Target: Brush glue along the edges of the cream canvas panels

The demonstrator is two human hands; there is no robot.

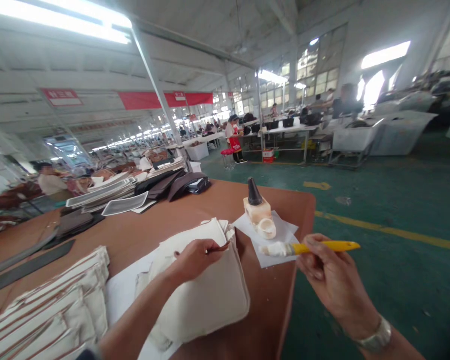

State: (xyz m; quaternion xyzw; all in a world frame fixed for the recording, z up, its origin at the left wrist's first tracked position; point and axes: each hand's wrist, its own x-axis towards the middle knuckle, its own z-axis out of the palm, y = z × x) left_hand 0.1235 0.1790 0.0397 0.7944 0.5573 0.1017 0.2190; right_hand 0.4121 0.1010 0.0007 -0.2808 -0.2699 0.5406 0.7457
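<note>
The white piece lies on the counter; I judge it light, soft, easily creased, best taken by its rounded edge. My left hand, over it, pinches a thin brown strip. My right hand grips the brush beyond the counter's edge, with open room above the floor.

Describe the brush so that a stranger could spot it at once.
Start at the brown table and find the white sheet near its right edge, by a black cone. The brush is in the right hand, its tip over that sheet. Its bright yellow handle sets it apart from the sheet and cone.
</note>
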